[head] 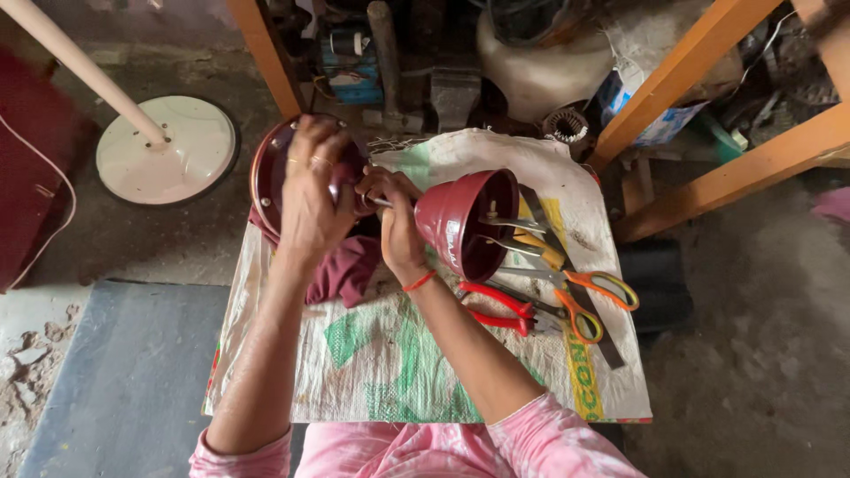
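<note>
Cluttered workshop floor w/ a low table draped in a white woven sack [381, 372] printed green and yellow. At the middle of it, left hand [312, 199] wraps around a dark maroon part next to the round maroon disc [266, 173], fingers curled tight, rings showing; exactly what it clamps is hidden under the fingers. Right hand [397, 221], red thread on the wrist, closes on a thin metal rod [381, 203] that sticks out between both hands; fingers pressed together around it. Rod runs toward the maroon bell-shaped cup [465, 221], which lies tilted on its side just right of the hands, open mouth facing right, w/ a few metal tools poking out of it. Maroon cloth [343, 270] bunched under the hands, on the sack. Further right on the sack: red-handled pliers [498, 308], orange-handled scissors [589, 301], both lying flat, near each other. Orange wooden frame legs [699, 53] stand behind the table, w/ a pale tank and assorted junk between them. Off to the left on the concrete, well apart, a cream round stand base [168, 150] w/ its pole slanting up out of frame. Pink sleeves at bottom edge.
</note>
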